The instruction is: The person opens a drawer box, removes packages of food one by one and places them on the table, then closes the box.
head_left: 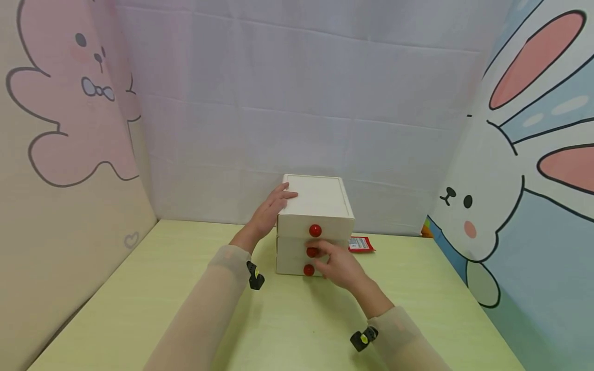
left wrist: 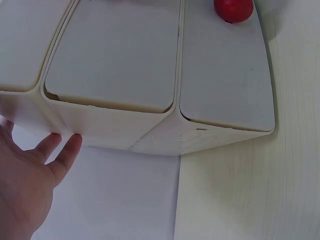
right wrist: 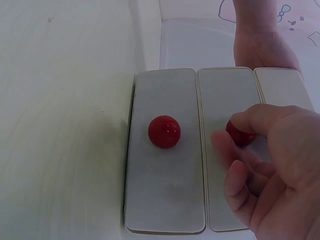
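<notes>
A white three-drawer box [head_left: 320, 196] stands on the table, with a round red knob on each drawer front. My left hand [head_left: 269, 208] rests against the box's left side and top edge, its fingers extended. In the left wrist view, fingertips of the left hand [left wrist: 30, 180] touch the side wall. My right hand [head_left: 341, 265] is at the middle drawer, its thumb and finger around the middle red knob [right wrist: 240, 136]. The bottom red knob [right wrist: 164, 132] and the top red knob [head_left: 315, 230] are untouched. The drawer fronts look about flush.
A red packet with a white label [head_left: 361, 244] lies on the pale yellow table [head_left: 195, 288] behind the box's right side. A white curtain [head_left: 301, 103] hangs at the back. Cartoon-printed panels stand left and right.
</notes>
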A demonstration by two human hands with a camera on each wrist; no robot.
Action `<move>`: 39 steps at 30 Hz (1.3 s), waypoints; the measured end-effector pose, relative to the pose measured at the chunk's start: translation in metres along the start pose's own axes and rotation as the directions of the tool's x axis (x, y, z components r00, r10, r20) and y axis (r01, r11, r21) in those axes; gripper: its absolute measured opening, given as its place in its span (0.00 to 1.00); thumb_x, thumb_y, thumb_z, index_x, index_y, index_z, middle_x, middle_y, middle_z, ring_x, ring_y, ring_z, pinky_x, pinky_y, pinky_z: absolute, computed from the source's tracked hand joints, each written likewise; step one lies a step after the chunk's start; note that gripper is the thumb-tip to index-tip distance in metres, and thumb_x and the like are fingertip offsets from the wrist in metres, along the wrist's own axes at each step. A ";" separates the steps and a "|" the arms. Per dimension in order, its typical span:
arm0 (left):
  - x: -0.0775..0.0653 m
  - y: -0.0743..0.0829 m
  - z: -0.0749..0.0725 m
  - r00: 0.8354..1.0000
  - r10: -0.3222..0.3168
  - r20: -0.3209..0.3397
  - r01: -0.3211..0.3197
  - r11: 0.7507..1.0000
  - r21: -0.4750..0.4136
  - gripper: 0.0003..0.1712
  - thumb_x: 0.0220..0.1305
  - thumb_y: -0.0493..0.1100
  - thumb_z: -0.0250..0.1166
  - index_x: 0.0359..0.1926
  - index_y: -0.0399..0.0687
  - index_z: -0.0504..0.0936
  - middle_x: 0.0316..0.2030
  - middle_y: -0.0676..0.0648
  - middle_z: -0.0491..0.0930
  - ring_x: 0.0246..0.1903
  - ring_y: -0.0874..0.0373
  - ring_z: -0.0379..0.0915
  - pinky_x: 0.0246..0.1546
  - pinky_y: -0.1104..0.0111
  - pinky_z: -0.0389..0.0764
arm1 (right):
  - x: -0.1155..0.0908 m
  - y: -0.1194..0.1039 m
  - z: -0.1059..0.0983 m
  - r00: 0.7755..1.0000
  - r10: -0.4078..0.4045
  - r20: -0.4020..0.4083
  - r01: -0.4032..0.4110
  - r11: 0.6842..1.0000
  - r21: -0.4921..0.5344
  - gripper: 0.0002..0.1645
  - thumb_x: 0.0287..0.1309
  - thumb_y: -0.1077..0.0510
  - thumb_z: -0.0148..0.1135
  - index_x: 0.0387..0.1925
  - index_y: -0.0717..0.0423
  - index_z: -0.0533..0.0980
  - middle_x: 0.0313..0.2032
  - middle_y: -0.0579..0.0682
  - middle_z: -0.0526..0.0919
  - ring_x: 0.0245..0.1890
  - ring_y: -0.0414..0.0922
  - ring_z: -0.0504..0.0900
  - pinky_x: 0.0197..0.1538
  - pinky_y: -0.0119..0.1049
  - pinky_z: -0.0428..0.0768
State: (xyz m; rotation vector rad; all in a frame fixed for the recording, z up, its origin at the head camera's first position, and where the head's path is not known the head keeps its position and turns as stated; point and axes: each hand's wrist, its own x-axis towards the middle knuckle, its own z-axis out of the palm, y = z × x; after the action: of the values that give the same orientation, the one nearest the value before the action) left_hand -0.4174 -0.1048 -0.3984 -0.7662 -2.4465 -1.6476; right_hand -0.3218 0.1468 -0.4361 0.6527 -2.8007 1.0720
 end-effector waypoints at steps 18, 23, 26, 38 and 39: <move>0.001 -0.001 0.001 1.000 -0.011 -0.011 0.011 1.000 0.010 0.32 0.87 0.54 0.39 0.78 0.51 0.75 0.89 0.55 0.48 0.90 0.47 0.38 0.85 0.35 0.47 | 0.001 -0.005 0.011 0.992 -0.007 -0.122 -0.006 0.995 -0.103 0.15 0.71 0.58 0.71 0.57 0.45 0.86 0.43 0.45 0.92 0.26 0.38 0.78 0.32 0.34 0.79; 0.002 -0.001 0.002 1.000 -0.014 -0.015 0.014 1.000 0.015 0.32 0.87 0.54 0.39 0.78 0.52 0.75 0.89 0.55 0.48 0.90 0.47 0.38 0.85 0.35 0.47 | 0.001 -0.006 0.011 0.990 -0.016 -0.137 -0.002 0.992 -0.129 0.14 0.71 0.57 0.72 0.56 0.45 0.86 0.44 0.45 0.92 0.28 0.39 0.78 0.35 0.36 0.79; 0.001 0.000 0.002 1.000 -0.015 -0.015 0.016 1.000 0.016 0.32 0.87 0.54 0.39 0.79 0.52 0.75 0.89 0.55 0.48 0.90 0.47 0.38 0.85 0.35 0.47 | -0.001 -0.006 0.011 0.991 -0.006 -0.133 -0.012 0.991 -0.132 0.14 0.71 0.57 0.72 0.56 0.45 0.86 0.45 0.45 0.92 0.29 0.39 0.79 0.36 0.37 0.80; 0.002 -0.002 -0.001 1.000 0.002 -0.019 -0.002 1.000 0.000 0.32 0.87 0.54 0.39 0.78 0.50 0.76 0.89 0.54 0.48 0.90 0.46 0.38 0.85 0.35 0.47 | -0.006 -0.017 0.006 0.993 -0.025 -0.119 0.010 0.992 -0.123 0.16 0.71 0.57 0.72 0.58 0.46 0.86 0.46 0.45 0.92 0.28 0.36 0.79 0.33 0.33 0.79; 0.002 -0.002 -0.001 1.000 0.002 -0.020 -0.002 1.000 -0.001 0.32 0.87 0.54 0.39 0.78 0.50 0.76 0.89 0.54 0.48 0.90 0.46 0.38 0.85 0.35 0.47 | -0.006 -0.017 0.006 0.993 -0.021 -0.113 0.007 0.992 -0.122 0.16 0.71 0.57 0.72 0.58 0.45 0.86 0.46 0.44 0.92 0.28 0.36 0.79 0.33 0.32 0.79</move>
State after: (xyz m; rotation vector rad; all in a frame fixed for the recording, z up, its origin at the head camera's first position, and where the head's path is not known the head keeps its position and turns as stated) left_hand -0.4199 -0.1059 -0.3990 -0.7490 -2.4310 -1.6477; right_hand -0.3084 0.1338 -0.4307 0.5782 -2.7332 0.8974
